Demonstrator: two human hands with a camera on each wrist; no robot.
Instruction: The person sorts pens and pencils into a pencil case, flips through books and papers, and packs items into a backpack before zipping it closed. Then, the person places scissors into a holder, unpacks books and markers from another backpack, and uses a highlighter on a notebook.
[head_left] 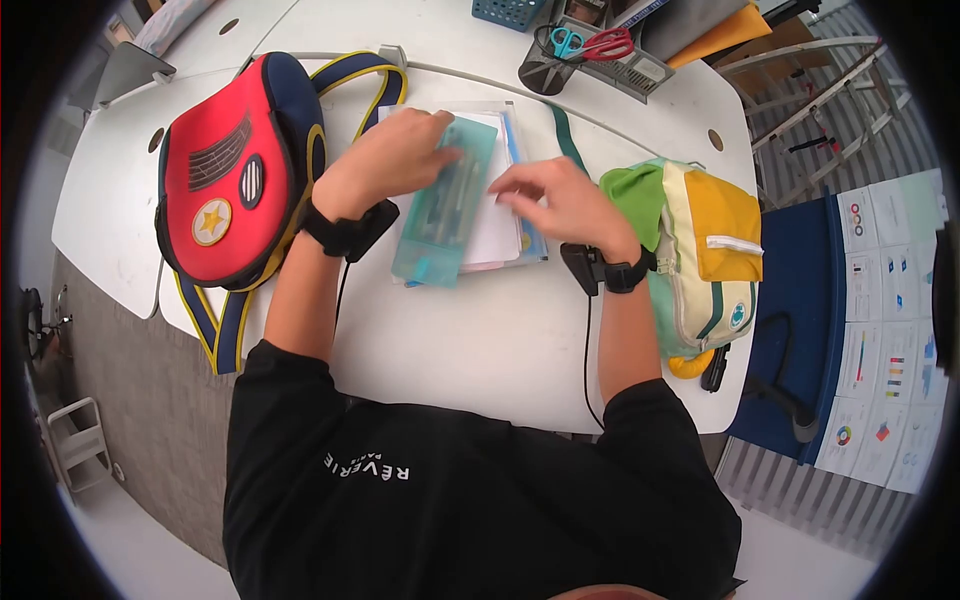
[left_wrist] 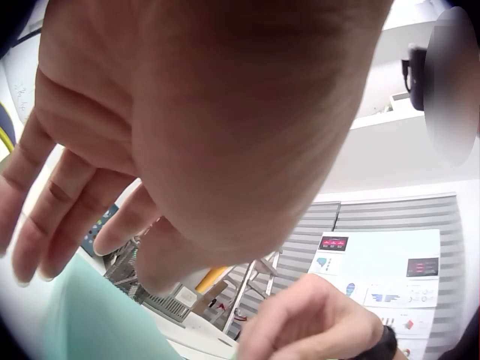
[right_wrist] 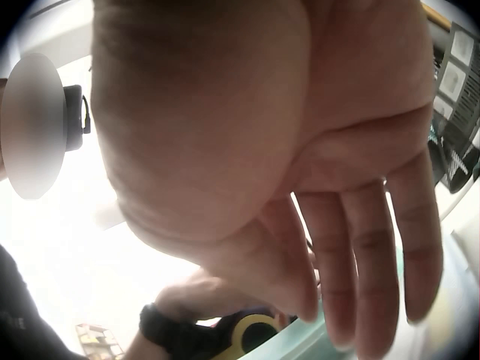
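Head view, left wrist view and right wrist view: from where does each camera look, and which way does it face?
Head: worn on the head, facing forward and down at the table; shows both arms, the left hand, right hand and black shirt.
Left wrist: on that wrist, looking past the palm and fingers toward wall posters; the right hand shows below.
Right wrist: on that wrist, looking along its palm and fingers, the left forearm beyond.
Shared: head and left wrist both show the teal case and posters.
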